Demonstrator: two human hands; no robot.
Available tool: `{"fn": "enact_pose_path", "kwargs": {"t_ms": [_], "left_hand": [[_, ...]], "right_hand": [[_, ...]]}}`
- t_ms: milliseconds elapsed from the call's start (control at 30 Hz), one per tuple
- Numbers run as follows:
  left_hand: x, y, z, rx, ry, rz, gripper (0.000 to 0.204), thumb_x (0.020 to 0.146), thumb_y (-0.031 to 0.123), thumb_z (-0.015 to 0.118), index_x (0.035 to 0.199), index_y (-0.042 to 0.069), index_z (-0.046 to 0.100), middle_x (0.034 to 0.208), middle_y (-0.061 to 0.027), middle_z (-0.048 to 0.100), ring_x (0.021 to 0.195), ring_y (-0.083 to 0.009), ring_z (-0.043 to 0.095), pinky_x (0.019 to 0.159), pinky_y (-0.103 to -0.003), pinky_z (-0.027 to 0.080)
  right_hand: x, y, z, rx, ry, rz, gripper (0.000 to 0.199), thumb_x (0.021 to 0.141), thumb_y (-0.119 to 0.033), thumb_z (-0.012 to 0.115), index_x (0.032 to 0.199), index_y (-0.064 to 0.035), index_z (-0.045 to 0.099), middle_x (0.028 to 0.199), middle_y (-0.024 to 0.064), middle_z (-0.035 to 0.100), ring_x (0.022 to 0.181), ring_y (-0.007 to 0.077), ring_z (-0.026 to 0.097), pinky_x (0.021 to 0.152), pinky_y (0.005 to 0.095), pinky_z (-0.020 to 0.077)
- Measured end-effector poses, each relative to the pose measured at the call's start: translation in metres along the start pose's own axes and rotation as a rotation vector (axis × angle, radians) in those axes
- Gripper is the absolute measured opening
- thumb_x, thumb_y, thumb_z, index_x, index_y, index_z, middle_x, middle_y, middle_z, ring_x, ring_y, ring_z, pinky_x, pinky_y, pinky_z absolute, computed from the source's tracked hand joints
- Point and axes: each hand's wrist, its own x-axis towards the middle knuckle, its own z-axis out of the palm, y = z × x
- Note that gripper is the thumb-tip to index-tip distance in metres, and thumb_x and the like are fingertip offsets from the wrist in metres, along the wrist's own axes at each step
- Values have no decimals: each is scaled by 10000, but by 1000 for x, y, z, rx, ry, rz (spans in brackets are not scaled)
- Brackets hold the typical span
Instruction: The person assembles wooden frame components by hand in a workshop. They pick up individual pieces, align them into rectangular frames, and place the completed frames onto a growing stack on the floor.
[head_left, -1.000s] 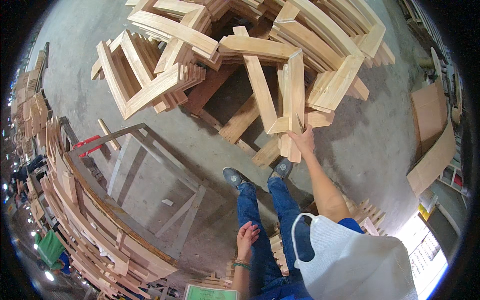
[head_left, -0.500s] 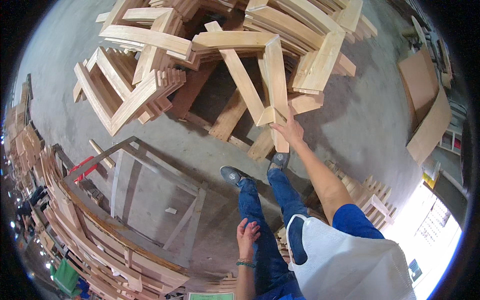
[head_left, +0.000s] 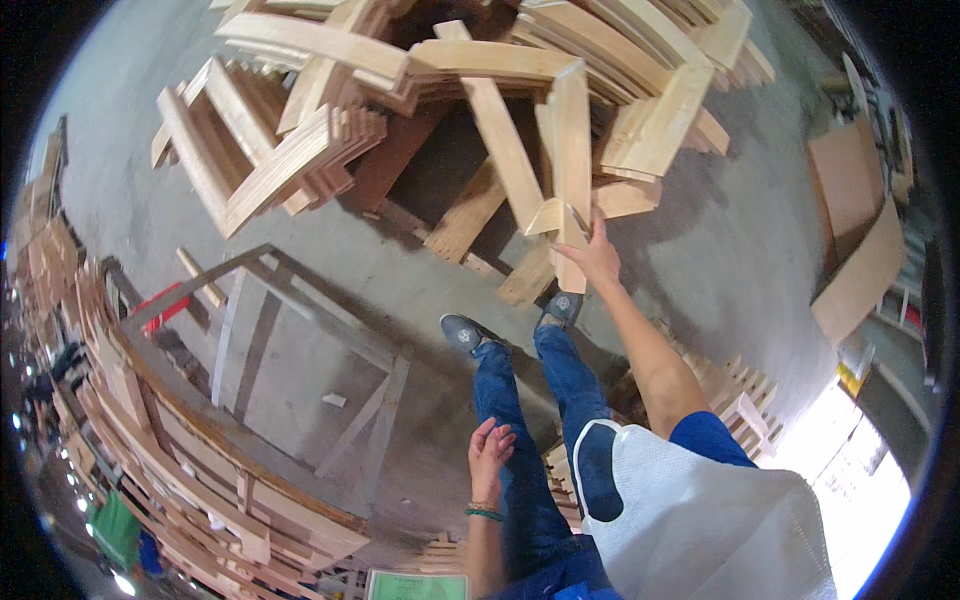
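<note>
Your right hand (head_left: 597, 255) is closed round the lower end of a pale, flat wooden slat (head_left: 572, 160) that stands nearly upright against the heap of curved wooden frames (head_left: 300, 120); it is gripped but not yet pulled free. Your left hand (head_left: 489, 447), below the heap, hangs loosely open and empty.

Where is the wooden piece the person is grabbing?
In the head view, the wooden piece stands upright at centre-right, at the front of the big wood pile, just beyond the shoes. The right hand grips its lower end.
</note>
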Motion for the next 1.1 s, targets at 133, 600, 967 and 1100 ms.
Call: {"fn": "enact_pose_path", "kwargs": {"t_ms": [133, 600, 967, 1100], "left_hand": [[-21, 22, -5, -7, -12, 62, 414, 915, 245, 578, 1275, 74, 465, 1128, -71, 619, 978, -176, 619, 829, -317, 481], [-202, 241, -223, 494, 808, 994, 404, 839, 245, 671, 1179, 52, 567, 1074, -104, 633, 997, -209, 600, 858, -324, 484], [-167, 310, -360, 573, 661, 688, 558, 852, 229, 667, 1277, -15, 402, 1111, -109, 561, 1013, -195, 553, 855, -311, 458], [-176, 274, -245, 847, 643, 1002, 628, 855, 155, 638, 1366, -22, 319, 1342, -148, 415, 1206, -231, 425, 1005, -345, 341]], "right_hand": [[-9, 11, 10, 85, 95, -173, 971, 664, -442, 781, 1418, -77, 289, 1330, 185, 484, 1183, 351, 497, 967, 426, 406], [-111, 109, -31, -233, -210, -269, 457, 879, -344, 604, 1074, 69, 583, 988, 183, 631, 890, 269, 602, 798, 363, 473], [-160, -13, -32, -38, -230, -219, 364, 822, -291, 607, 1090, -45, 621, 947, 173, 667, 871, 339, 644, 743, 408, 497], [-177, -38, -58, 156, -85, -463, 323, 816, -278, 636, 1075, -85, 633, 1007, 149, 647, 917, 314, 629, 764, 397, 507]]}}
